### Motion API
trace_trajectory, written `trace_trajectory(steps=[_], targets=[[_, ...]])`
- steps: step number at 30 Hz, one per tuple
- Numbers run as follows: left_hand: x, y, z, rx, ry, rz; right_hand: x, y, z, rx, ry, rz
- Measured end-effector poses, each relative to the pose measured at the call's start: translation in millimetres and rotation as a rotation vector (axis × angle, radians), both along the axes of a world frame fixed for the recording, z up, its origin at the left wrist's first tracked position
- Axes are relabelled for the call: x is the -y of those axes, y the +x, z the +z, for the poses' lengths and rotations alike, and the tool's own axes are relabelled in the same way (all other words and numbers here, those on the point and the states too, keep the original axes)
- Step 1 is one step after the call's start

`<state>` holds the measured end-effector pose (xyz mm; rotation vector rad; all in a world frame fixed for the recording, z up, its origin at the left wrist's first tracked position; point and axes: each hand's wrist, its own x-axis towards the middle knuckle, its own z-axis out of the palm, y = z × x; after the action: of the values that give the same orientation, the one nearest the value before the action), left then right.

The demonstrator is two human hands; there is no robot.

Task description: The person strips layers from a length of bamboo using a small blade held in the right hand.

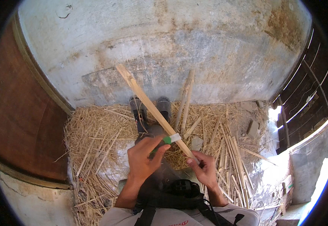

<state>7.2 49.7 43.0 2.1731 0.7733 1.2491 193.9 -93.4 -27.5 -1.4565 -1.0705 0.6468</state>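
A long, pale bamboo strip [149, 103] slants from the upper left down to my right hand [203, 167], whose fingers are wrapped round its near end. My left hand [145, 156] pinches a small green-handled tool [166, 140]. Its pale, flat, blade-like part [175, 137] lies across the strip a little above the right hand. The tool's exact kind is hard to make out. Thin shavings hang off the strip along its left edge. The strip's far end reaches up in front of the wall.
Two more strips [185, 100] lean against the stained wall [209, 49]. Straw-like shavings [88, 128] cover the floor round my shoes [164, 105]. A bundle of cut strips [233, 162] lies at the right, near a brick-like block [253, 129]. A brown door [24, 109] stands at the left.
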Motion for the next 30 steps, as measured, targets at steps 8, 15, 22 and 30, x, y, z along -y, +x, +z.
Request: trace_trajectory(steps=[8,15,22,30], targets=[[-1,-1,-6,-0.041,0.038,-0.005,2,-2,19,0.029,-0.067,-0.002],[-5,4,-2,0.04,0.024,-0.027,4,2,12,0.062,-0.065,0.004],[-12,1,0,0.09,0.1,0.109,4,-5,27,0.085,-0.137,0.015],[-51,-5,13,0.15,0.12,0.204,17,-13,5,0.06,-0.084,-0.01]])
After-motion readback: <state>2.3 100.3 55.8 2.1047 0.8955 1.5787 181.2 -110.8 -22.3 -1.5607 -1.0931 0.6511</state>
